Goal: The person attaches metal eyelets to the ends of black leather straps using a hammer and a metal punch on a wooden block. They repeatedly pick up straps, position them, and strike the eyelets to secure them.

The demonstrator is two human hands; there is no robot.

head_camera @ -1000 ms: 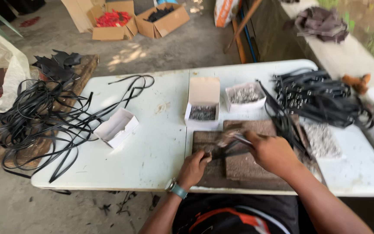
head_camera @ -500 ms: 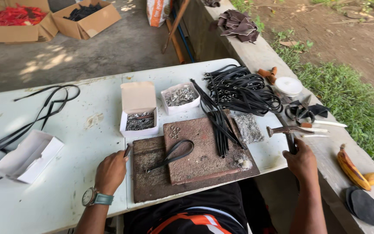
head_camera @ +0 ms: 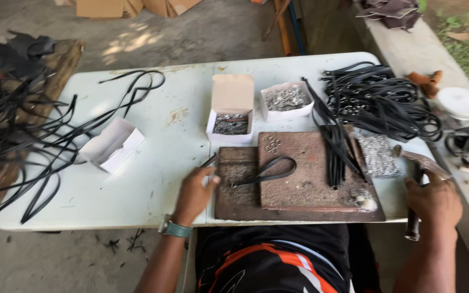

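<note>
1. The black strap loop (head_camera: pixel 264 172) lies flat on the rusty metal plate (head_camera: pixel 299 176) right in front of you, its long axis running left to right: the tail end points toward your left, the rounded loop end toward the middle of the plate.
2. Your left hand (head_camera: pixel 194 195) is the nearer one by far. Its fingers (head_camera: pixel 208 174) rest spread and loose at the plate's left edge, just beside the strap's tail, clamped on nothing.
3. Your right hand (head_camera: pixel 435 202) is well apart from the loop, off the plate's right edge, its fingers wrapped tight around the handle of a hammer (head_camera: pixel 416 179) whose head points back toward the plate.
4. Between that hand and the loop lies a bundle of straight black straps (head_camera: pixel 335 146), running front to back across the plate.
5. Further out on the white surface (head_camera: pixel 158 135) stand two open boxes of small metal fittings (head_camera: pixel 256 108), with a tangled heap of straps (head_camera: pixel 381 100) at the far right.
</note>
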